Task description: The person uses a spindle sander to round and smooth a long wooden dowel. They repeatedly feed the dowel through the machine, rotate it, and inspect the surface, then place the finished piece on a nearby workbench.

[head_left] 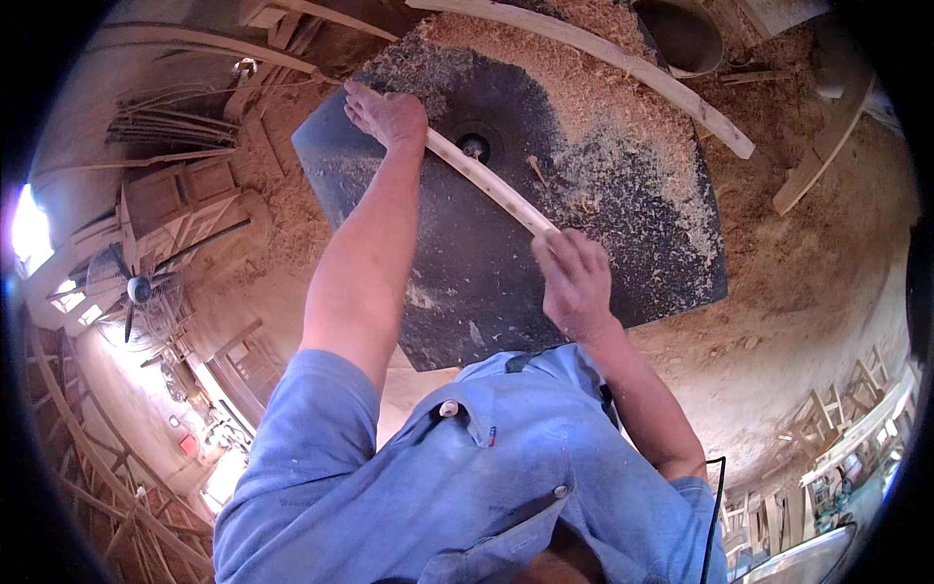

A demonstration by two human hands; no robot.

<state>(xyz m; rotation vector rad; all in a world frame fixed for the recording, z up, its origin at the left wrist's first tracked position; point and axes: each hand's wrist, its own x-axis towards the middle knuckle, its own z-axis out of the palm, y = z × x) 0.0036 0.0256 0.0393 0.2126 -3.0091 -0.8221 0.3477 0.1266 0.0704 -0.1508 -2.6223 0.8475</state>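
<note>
A slim, slightly curved wooden strip (491,185) slants across a dark, flat machine table (467,263), with small dark spots along its side. My left hand (389,117) holds its far left end, covering that end with the palm and fingers. Closer to me, my right hand (576,282) is closed round the strip's other end, its fingers slightly blurred. Between my hands, just beyond the strip and close to its edge, a round metal spindle (474,148) sits in a dark opening in the table. Whether the strip touches it, I cannot tell.
Shavings (632,175) cover the table's right and far parts. A longer curved board (603,49) lies across the far edge. Another curved piece (822,156) rests at the right. A large fan (136,290) and a wooden cabinet (180,209) stand at the left, chair frames (837,409) at the lower right.
</note>
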